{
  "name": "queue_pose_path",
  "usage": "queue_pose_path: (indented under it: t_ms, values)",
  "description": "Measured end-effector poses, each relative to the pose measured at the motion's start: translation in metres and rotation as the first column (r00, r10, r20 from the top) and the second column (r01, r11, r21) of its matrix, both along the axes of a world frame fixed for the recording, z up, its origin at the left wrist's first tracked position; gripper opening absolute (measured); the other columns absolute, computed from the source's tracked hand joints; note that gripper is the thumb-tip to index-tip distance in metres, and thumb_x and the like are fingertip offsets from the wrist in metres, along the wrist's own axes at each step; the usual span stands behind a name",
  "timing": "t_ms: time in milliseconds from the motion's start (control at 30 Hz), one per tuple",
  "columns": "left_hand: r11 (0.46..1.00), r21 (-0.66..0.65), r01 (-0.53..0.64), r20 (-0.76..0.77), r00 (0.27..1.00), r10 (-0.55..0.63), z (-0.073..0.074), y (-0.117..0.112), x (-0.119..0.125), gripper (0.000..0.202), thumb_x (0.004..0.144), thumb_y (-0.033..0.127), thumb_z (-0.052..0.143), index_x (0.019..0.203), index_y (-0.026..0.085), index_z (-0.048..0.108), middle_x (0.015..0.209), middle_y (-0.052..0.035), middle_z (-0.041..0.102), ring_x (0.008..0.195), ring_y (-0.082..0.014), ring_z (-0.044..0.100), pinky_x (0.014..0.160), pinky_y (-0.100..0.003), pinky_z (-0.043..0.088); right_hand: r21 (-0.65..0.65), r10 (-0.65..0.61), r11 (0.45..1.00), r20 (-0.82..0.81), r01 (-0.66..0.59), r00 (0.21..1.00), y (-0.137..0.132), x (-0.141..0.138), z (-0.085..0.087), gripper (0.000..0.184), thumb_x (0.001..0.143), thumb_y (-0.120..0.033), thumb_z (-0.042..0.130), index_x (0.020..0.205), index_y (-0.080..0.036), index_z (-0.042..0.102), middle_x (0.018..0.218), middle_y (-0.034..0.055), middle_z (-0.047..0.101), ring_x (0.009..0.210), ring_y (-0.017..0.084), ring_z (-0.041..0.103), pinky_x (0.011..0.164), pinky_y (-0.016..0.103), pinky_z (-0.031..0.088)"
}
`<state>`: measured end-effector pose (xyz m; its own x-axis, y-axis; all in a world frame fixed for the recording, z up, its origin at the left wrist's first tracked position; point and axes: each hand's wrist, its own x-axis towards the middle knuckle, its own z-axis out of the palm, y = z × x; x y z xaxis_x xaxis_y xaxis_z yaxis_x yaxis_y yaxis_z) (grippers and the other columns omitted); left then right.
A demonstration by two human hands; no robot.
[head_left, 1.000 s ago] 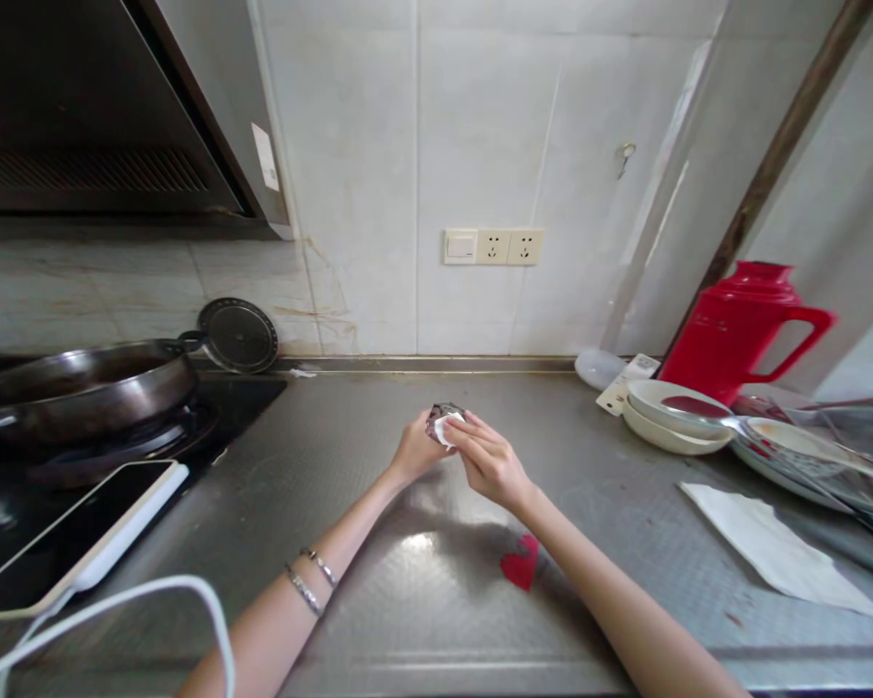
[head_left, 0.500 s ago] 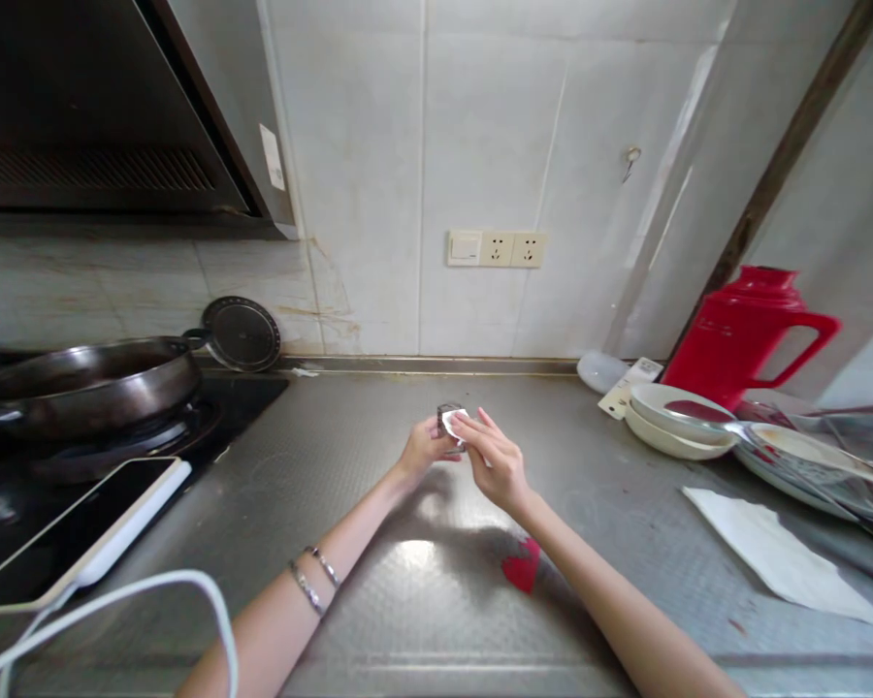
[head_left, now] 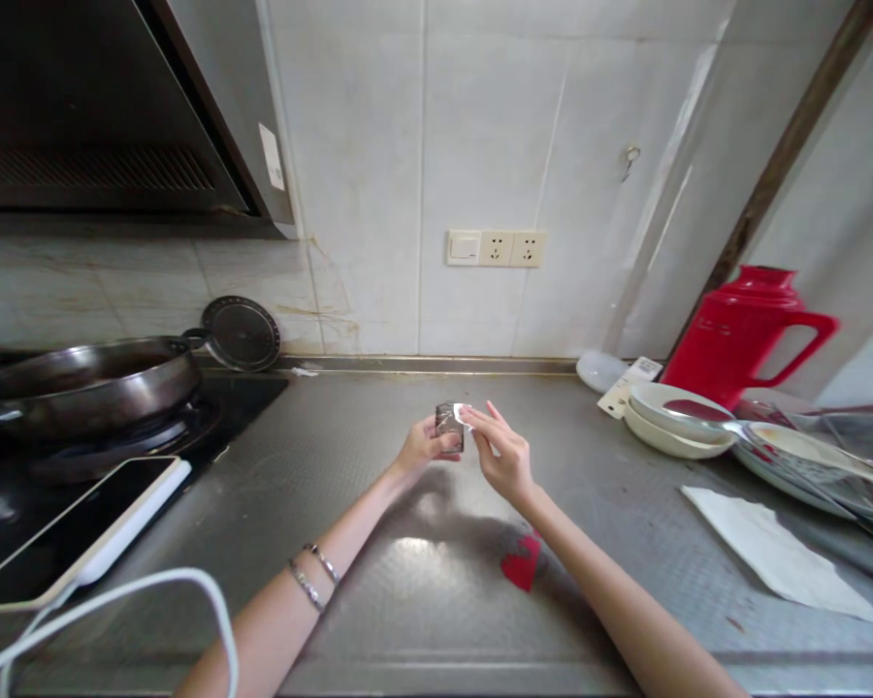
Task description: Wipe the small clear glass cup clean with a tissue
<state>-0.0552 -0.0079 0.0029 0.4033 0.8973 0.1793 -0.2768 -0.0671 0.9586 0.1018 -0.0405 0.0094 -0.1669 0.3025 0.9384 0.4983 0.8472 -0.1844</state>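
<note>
Over the middle of the steel counter (head_left: pixel 378 601) my left hand (head_left: pixel 423 450) grips a small shiny foil-like packet (head_left: pixel 449 428) from below and from the left. My right hand (head_left: pixel 505 452) meets it from the right, thumb and forefinger pinched on a small white piece (head_left: pixel 463 415) at the packet's upper right corner, the other fingers spread. Two bracelets (head_left: pixel 314 574) circle my left forearm. A small red scrap (head_left: pixel 522 563) lies on the counter under my right forearm.
A dark pan (head_left: pixel 80 383) sits on the stove at the left, a round lid (head_left: pixel 241 334) behind it. A tablet (head_left: pixel 73 533) with a white cable (head_left: pixel 138 596) lies front left. At the right stand a red jug (head_left: pixel 746 330), stacked bowls (head_left: pixel 673 417) and a white paper (head_left: pixel 775 553).
My right hand has drawn back a little to the right, pulling the white piece off the packet's front to its corner; more of the packet's shiny face shows now.
</note>
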Motion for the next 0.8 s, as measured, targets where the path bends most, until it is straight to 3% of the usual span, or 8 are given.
queue_pose_path:
  t_ms: [133,267,333,433,500,700,800]
  values:
    - [0.999,-0.038,-0.022,-0.018,1.000,0.021,0.000,-0.001,0.001,0.059,0.055,0.046,0.081,0.100,0.012,0.065,0.084,-0.0064,0.066,0.069,-0.0153,0.061,0.063,-0.031,0.056,-0.212,0.001,0.977,-0.119,-0.026,0.993,0.005,0.006,0.005,0.028,0.094,-0.021,0.046,0.115,-0.028,0.064,0.112,0.0039,0.070,0.106,0.022,0.065,0.101,0.044,0.048]
    - [0.995,-0.089,-0.049,0.005,0.999,0.050,0.001,0.003,-0.002,0.055,0.056,0.052,0.079,0.088,0.009,0.065,0.074,-0.0051,0.064,0.060,-0.0129,0.059,0.059,-0.030,0.056,-0.429,0.111,0.889,-0.137,-0.160,0.984,0.011,0.009,0.004,0.031,0.093,-0.033,0.048,0.122,-0.025,0.058,0.123,0.0074,0.064,0.113,0.023,0.061,0.095,0.041,0.051]
    - [0.994,-0.104,-0.032,0.016,0.999,0.034,0.000,0.005,-0.003,0.058,0.055,0.054,0.079,0.089,0.009,0.066,0.074,-0.0055,0.064,0.060,-0.0132,0.059,0.058,-0.030,0.056,-0.451,0.169,0.867,-0.137,-0.213,0.976,0.015,0.009,-0.001,0.044,0.088,-0.039,0.057,0.130,-0.025,0.050,0.130,0.0094,0.059,0.116,0.024,0.059,0.096,0.041,0.050]
    - [0.991,-0.129,-0.018,0.009,1.000,0.019,-0.001,0.006,-0.003,0.060,0.055,0.056,0.078,0.090,0.009,0.066,0.076,-0.0063,0.065,0.061,-0.0134,0.060,0.059,-0.029,0.055,-0.426,0.200,0.872,-0.138,-0.240,0.970,0.020,0.007,-0.011,0.074,0.074,-0.043,0.073,0.137,-0.026,0.040,0.136,0.0124,0.052,0.120,0.026,0.055,0.096,0.042,0.050]
    - [0.989,-0.148,-0.016,-0.008,1.000,0.015,-0.001,0.005,-0.001,0.061,0.055,0.058,0.078,0.090,0.009,0.067,0.075,-0.0055,0.065,0.060,-0.0126,0.059,0.058,-0.028,0.055,-0.413,0.217,0.872,-0.155,-0.263,0.964,0.023,0.004,-0.016,0.084,0.068,-0.042,0.078,0.139,-0.026,0.037,0.137,0.0137,0.050,0.120,0.027,0.054,0.095,0.042,0.050]
    - [0.987,-0.163,-0.015,-0.020,1.000,0.012,-0.002,0.000,0.005,0.059,0.057,0.057,0.078,0.091,0.010,0.066,0.074,-0.0047,0.064,0.057,-0.0117,0.059,0.058,-0.029,0.056,-0.448,0.300,0.788,-0.321,-0.423,0.898,0.030,0.001,-0.027,0.079,0.071,-0.033,0.076,0.138,-0.026,0.036,0.138,0.0155,0.048,0.118,0.024,0.056,0.096,0.040,0.050]
    - [0.988,-0.145,0.045,-0.017,0.999,-0.048,-0.002,0.003,0.001,0.064,0.059,0.060,0.076,0.098,0.010,0.064,0.080,-0.0069,0.066,0.061,-0.0144,0.063,0.060,-0.031,0.056,-0.460,0.324,0.745,-0.382,-0.482,0.865,0.034,0.002,-0.028,0.079,0.069,-0.032,0.078,0.137,-0.025,0.037,0.138,0.0158,0.048,0.118,0.024,0.056,0.096,0.041,0.050]
